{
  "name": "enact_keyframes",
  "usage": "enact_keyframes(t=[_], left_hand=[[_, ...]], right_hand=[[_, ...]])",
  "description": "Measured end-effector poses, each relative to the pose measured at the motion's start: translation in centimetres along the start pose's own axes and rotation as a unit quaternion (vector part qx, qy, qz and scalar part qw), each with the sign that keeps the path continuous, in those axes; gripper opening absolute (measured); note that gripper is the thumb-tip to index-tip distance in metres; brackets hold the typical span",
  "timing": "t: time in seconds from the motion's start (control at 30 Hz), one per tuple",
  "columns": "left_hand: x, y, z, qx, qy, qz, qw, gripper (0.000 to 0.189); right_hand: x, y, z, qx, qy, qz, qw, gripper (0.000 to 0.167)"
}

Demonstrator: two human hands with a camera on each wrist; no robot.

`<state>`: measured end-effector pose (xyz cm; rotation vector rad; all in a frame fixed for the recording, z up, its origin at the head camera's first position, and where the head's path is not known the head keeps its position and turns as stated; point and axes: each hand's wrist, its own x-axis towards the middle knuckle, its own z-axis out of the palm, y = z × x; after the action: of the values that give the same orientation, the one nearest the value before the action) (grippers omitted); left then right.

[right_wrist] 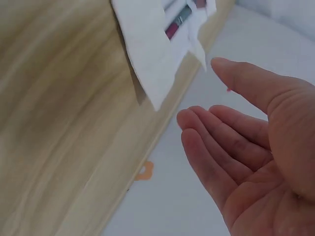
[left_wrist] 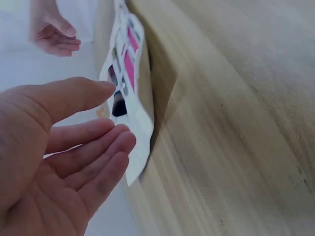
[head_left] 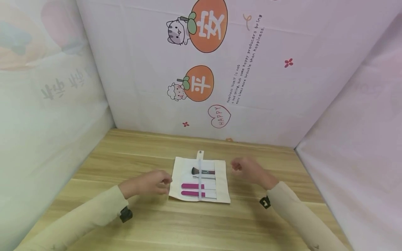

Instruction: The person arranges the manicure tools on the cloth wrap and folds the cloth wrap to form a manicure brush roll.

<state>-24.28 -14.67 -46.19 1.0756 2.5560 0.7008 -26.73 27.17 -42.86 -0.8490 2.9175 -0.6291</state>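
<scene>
A white cloth pouch (head_left: pixel 221 181) lies unfolded on the wooden table, its snap tab (head_left: pixel 200 154) pointing away from me. Tucked under its pale band are a makeup brush (head_left: pixel 195 170) with dark bristles, a slim silvery tool (head_left: pixel 207 177) and two flat pink pieces (head_left: pixel 190 186) with rounded ends, like nail files. My left hand (head_left: pixel 149 182) hovers beside the pouch's left edge, fingers loosely bent and nothing between them. To the right of the pouch, my right hand (head_left: pixel 249 170) is held apart from it. In the right wrist view, that hand (right_wrist: pixel 246 152) has relaxed fingers and holds nothing.
White printed cloth walls (head_left: pixel 267 87) enclose the table (head_left: pixel 188 223) at the back and both sides. Dark devices are strapped at the left wrist (head_left: pixel 126 214) and the right wrist (head_left: pixel 265 202). Bare wood surrounds the pouch.
</scene>
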Motion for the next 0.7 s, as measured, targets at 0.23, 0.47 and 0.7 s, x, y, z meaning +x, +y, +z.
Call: enact_keyframes(t=[0.23,0.47,0.7], left_hand=[[-0.3,1.4,1.4,0.166,0.041,0.085,0.9816,0.031],[-0.7,2.1,2.5,0.241,0.074,0.120,0.9602,0.020],[-0.5,2.0,3.4,0.245,0.081,0.114,0.9594,0.015]], right_hand=[[-3.9,-2.4,1.6,-0.088,-0.029,-0.073,0.9930,0.022],[-5.4,-2.6,4.4,-0.161,0.021,-0.187,0.9689,0.026],[-5.1,-3.1,6.2,-0.196,-0.001,-0.144,0.9701,0.014]])
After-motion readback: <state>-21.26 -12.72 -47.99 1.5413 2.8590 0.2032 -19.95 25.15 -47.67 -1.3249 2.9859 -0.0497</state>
